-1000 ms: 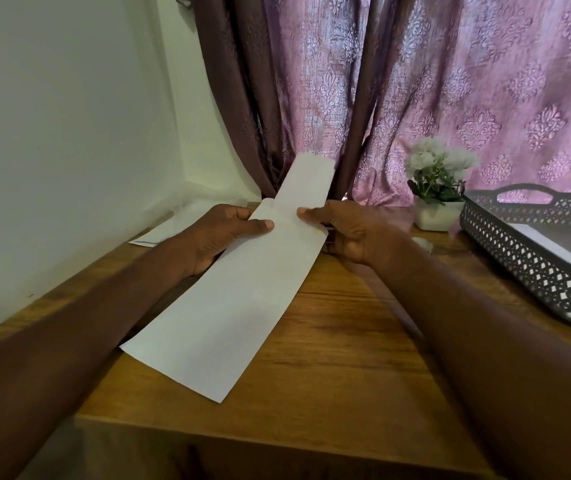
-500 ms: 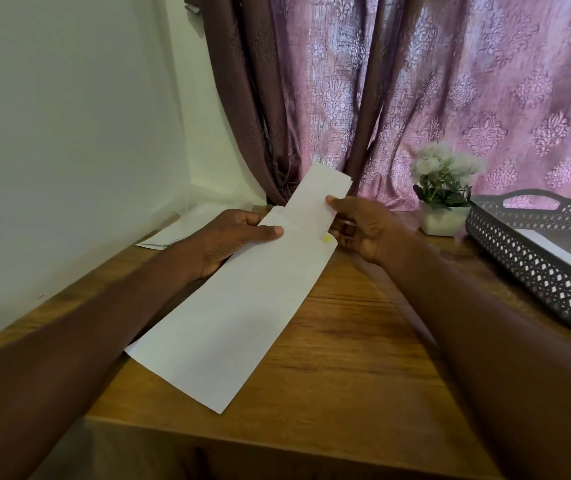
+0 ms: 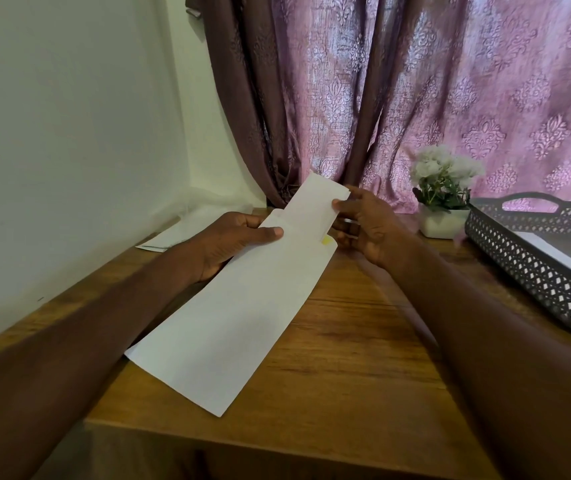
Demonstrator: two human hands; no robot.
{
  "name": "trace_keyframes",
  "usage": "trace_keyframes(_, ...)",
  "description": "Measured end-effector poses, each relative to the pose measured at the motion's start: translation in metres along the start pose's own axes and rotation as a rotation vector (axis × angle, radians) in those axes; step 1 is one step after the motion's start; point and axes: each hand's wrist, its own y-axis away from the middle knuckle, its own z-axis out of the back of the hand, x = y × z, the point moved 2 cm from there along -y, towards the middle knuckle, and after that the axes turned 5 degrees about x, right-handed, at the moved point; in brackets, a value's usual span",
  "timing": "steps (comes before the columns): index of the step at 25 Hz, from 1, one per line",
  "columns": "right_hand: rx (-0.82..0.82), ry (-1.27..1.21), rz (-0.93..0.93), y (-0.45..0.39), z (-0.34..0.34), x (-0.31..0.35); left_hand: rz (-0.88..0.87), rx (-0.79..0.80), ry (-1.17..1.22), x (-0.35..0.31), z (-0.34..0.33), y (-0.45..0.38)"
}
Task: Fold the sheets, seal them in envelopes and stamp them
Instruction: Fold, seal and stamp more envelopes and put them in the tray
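Envelope (image 3: pixel 228 317) mid-frame, long, slanting from lower left up to centre, above wooden table (image 3: pixel 346 375). Left hand (image 3: pixel 232 244) grips its upper left edge, thumb on top. Right hand (image 3: pixel 363 223) pinches folded sheet (image 3: pixel 315 206) sticking out of the envelope mouth, upper centre. Grey basket (image 3: pixel 533 271) far right.

A home room corner: patterned pink curtains (image 3: pixel 450 98) are hanging behind a wooden worktop (image 3: pixel 346 358) holding a small potted flower (image 3: pixel 441 199) and grey basket tray (image 3: pixel 536 268).
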Motion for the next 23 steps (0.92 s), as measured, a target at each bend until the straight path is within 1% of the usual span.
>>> trace_keyframes(3,-0.019,0.041,0.007,-0.001,0.004,-0.003,0.004,-0.036,-0.037,0.001,0.001,-0.002)
trace_keyframes(7,0.084,0.116,-0.002,0.005,-0.002,-0.002,0.014,-0.101,-0.042,0.005,0.009,-0.007)
trace_keyframes(11,0.102,0.133,-0.017,0.005,-0.005,-0.004,0.008,-0.113,-0.014,0.006,0.011,-0.008)
trace_keyframes(17,0.192,0.202,-0.043,0.007,-0.009,-0.007,0.02,-0.1,0.014,0.009,0.013,-0.01)
trace_keyframes(18,0.193,0.212,-0.045,0.007,-0.009,-0.007,0.019,-0.105,0.007,0.009,0.013,-0.01)
trace_keyframes(21,0.109,0.192,0.002,0.004,-0.009,-0.008,0.018,-0.109,-0.001,0.009,0.014,-0.011)
trace_keyframes(23,0.083,0.226,0.037,0.003,-0.009,-0.006,0.018,-0.119,-0.006,0.009,0.015,-0.011)
